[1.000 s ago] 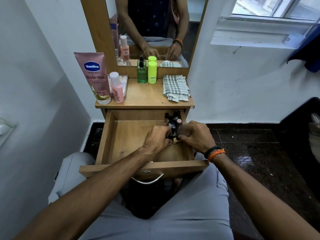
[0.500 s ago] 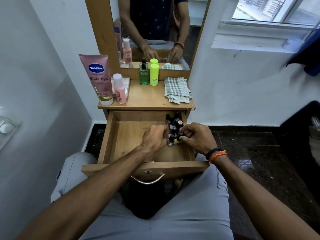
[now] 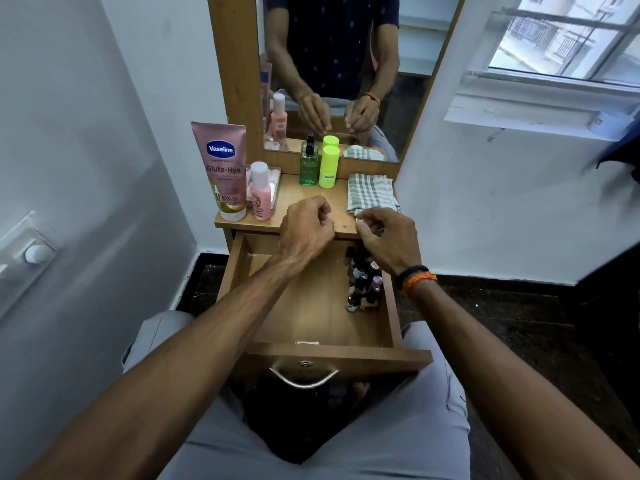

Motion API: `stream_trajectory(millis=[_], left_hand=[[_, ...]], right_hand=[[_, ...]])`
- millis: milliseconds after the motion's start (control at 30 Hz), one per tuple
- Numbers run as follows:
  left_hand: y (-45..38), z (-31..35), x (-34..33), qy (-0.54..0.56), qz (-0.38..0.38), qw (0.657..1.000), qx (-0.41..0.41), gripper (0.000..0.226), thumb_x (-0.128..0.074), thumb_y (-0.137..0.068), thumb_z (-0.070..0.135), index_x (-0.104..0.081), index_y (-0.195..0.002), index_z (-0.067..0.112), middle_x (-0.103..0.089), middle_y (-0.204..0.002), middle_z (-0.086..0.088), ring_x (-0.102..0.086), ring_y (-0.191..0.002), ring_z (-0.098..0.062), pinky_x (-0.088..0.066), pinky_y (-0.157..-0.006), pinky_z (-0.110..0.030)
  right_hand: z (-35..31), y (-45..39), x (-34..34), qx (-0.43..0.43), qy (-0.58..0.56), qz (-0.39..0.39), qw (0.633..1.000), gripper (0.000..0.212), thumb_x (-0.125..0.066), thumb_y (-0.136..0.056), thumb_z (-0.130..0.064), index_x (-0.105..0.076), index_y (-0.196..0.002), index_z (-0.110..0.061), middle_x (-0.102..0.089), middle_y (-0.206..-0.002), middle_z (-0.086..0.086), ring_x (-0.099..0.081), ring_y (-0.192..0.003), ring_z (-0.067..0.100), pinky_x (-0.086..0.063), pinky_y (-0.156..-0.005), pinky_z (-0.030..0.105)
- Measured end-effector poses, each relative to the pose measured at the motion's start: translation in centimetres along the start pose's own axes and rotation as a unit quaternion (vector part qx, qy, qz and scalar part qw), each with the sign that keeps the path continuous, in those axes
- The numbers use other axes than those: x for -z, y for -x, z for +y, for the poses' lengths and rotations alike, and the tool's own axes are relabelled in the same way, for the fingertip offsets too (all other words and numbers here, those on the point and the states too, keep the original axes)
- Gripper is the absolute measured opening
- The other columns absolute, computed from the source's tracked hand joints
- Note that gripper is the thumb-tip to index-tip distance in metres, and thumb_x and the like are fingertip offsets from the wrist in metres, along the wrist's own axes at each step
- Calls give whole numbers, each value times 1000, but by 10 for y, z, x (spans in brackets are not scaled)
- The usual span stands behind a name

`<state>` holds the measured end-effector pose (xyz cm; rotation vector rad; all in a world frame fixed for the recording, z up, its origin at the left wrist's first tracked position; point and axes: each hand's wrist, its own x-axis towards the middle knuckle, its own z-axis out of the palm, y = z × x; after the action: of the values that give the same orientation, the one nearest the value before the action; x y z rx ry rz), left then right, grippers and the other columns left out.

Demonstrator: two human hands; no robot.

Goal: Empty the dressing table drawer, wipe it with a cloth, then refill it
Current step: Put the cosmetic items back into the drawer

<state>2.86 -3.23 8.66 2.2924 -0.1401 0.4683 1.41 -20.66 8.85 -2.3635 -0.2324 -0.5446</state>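
Both hands are hanging over the front edge of the dressing table top (image 3: pixel 304 197), above the open drawer (image 3: pixel 311 317). The left hand (image 3: pixel 306 225) is loosely curled and seems to be holding nothing, and the right hand (image 3: pixel 388 237) is also curled, its fingertips lying just beside the near edge of the folded checked cloth (image 3: pixel 370 194); whether it is pinching something small cannot be told from this angle. The two hands are sitting apart with a gap between them. The drawer is standing pulled out over the person's lap, and a cluster of small bottles (image 3: pixel 363 278) is standing tightly packed along its right wall, with the rest of the floor showing bare wood. On the top, a pink lotion tube (image 3: pixel 221 168), a small pink bottle (image 3: pixel 260 192), a green pump bottle (image 3: pixel 308 162) and a yellow-green bottle (image 3: pixel 329 166) are standing near the mirror (image 3: pixel 332 74). The refilling seems to be under way, so these taller things are likely going back next. The main risk is a wrist or forearm brushing the packed small bottles while reaching across, toppling them like skittles. Another is the top-heavy tube tipping and knocking its neighbour, since the two are standing very close.
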Motion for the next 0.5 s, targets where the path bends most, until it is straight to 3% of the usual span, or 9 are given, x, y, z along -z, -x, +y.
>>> stream_trajectory(millis=[233,400,500], left_hand=[[-50,-6,2,40,105,992,51,19,-63,-79,2,-64,-97,10,-65,-91,-4,-62,-84,-21,-57,-75,-41],[-78,-5,2,41,96,992,66,53,-63,-74,4,-55,-126,13,-58,-120,-13,-57,-110,-28,-51,-88,-36],[-91,-3,3,23,84,994,61,64,-62,-77,2,-51,-139,15,-51,-132,-16,-54,-119,-32,-51,-93,-38]], right_hand=[[-24,-65,-25,-20,-19,28,999,25,-73,-84,-28,-73,-107,-17,-71,-92,-1,-63,-78,10,-58,-78,35],[-32,-99,-46,-13,15,26,999,54,-70,-84,-25,-55,-136,-27,-62,-110,5,-61,-92,20,-52,-82,33],[-35,-116,-54,9,52,6,999,61,-66,-84,-25,-49,-143,-28,-55,-120,10,-58,-105,27,-49,-87,36]])
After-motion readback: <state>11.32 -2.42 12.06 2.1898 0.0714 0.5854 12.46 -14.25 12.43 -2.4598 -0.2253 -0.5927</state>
